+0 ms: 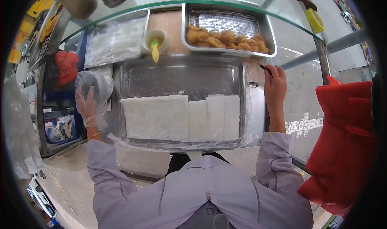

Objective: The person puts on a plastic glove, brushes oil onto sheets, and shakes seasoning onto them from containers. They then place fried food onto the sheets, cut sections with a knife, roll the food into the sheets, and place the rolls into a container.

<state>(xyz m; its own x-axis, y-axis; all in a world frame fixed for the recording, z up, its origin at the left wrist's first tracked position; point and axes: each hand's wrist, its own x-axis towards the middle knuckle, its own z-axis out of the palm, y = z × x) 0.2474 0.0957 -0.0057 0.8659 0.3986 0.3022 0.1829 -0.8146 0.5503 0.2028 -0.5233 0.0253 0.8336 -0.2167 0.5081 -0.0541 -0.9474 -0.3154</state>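
My left hand (86, 104) is inside loose clear plastic, like a disposable glove, at the left of the counter. Its fingers stretch upward and look apart, beside a crumpled clear plastic bag (100, 83). My right hand (275, 83) is closed around a thin, dark-handled tool (265, 68) at the counter's right edge; its far end is too small to make out. Between my hands lies a metal tray (177, 77) wrapped in clear film. Flat, white rectangular sheets (157, 118) cover its near half, some overlapping.
Behind, a metal pan (271, 33) holds a wire rack and fried pieces (225, 39). A cup (162, 34) with a yellow-green brush (155, 51) stands beside a film-covered tray (115, 41). A glass edge (169, 4) crosses above. Red bags (342, 140) hang at right.
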